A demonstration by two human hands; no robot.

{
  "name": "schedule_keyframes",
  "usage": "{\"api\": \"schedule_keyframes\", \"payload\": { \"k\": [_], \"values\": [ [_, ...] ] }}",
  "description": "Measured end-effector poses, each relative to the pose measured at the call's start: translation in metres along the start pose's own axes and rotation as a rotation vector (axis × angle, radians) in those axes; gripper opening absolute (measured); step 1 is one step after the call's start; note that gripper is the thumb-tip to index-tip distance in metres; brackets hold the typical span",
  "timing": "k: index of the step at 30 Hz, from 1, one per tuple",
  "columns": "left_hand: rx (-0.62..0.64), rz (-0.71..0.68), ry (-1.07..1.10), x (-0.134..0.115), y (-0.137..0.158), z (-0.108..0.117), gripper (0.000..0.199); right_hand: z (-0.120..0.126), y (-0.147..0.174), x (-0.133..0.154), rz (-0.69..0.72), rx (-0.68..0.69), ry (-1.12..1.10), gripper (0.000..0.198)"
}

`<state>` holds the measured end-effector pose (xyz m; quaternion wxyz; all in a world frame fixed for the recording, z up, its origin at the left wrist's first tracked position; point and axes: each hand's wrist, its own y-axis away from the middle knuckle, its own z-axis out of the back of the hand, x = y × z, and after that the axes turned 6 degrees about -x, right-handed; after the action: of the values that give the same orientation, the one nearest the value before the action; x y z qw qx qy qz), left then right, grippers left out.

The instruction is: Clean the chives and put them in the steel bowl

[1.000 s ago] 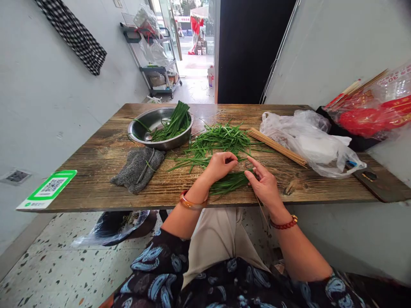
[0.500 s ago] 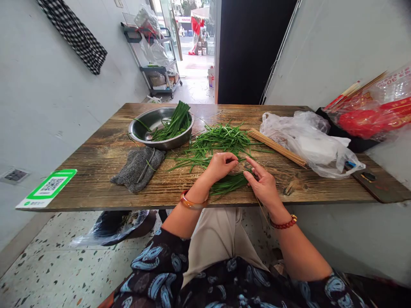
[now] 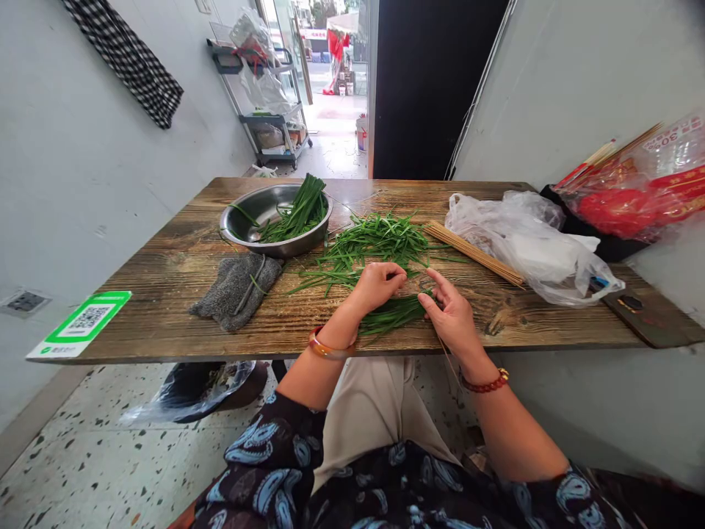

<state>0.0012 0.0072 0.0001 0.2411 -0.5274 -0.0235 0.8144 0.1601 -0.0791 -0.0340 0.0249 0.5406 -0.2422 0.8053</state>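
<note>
My left hand [image 3: 380, 285] is closed in a pinch over the near edge of a loose pile of green chives [image 3: 380, 241]; what its fingertips hold is too small to make out. Facing it, my right hand [image 3: 452, 312] has thumb and forefinger apart and the other fingers curled. A thin bamboo skewer [image 3: 449, 360] sticks out below that palm toward my lap, apparently held by the curled fingers. Under and between both hands lies a flat bunch of chives [image 3: 395, 316] near the table edge.
A steel bowl [image 3: 234, 234] with more chives stands back left, a grey cloth [image 3: 236, 290] before it. To the right lie a bundle of skewers [image 3: 476, 253], a clear plastic bag [image 3: 534, 242] and a dark board or tray [image 3: 655, 319]. A QR-code card [image 3: 85, 323] sits at the left corner.
Both hands stay in almost the same place. The right forefinger and thumb have shifted very slightly, and the skewer below the right hand has tilted a little.
</note>
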Motion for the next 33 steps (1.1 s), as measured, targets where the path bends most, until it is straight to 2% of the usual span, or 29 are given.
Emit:
{"api": "schedule_keyframes", "payload": {
  "k": [11,33],
  "values": [
    [0.052,0.001,0.043,-0.0028,0.0014,0.0006,0.016,-0.0010,-0.0016,-0.0006,0.021,0.010,-0.008,0.060],
    [0.005,-0.151,-0.007,0.0041,0.0007,-0.0018,0.015,-0.0004,-0.0019,-0.0018,0.022,0.004,0.024,0.058]
  ]
}}
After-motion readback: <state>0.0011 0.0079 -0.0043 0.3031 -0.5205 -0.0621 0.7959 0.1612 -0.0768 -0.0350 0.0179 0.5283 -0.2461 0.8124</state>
